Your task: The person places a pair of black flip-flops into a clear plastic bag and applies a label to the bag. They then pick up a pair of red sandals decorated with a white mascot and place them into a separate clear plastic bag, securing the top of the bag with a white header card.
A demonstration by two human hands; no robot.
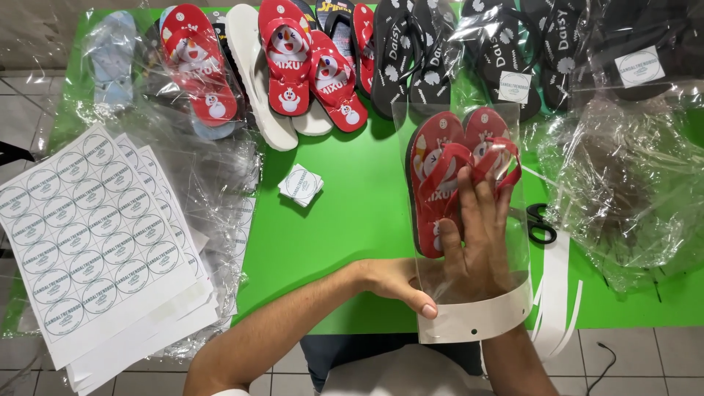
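Head view: glossy clear plastic bag (469, 220) with white card strip on the green table (345, 220), red rubber flip-flops (447, 176) inside. Right hand (480, 242) is inside the bag, fingers extended flat against the sandals. Left hand (400, 282) pinches the bag's open edge.

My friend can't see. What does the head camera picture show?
The right hand reaches inside a clear bag with red flip-flops, while the left hand holds the bag's mouth on a green table. Sticker sheets lie left.
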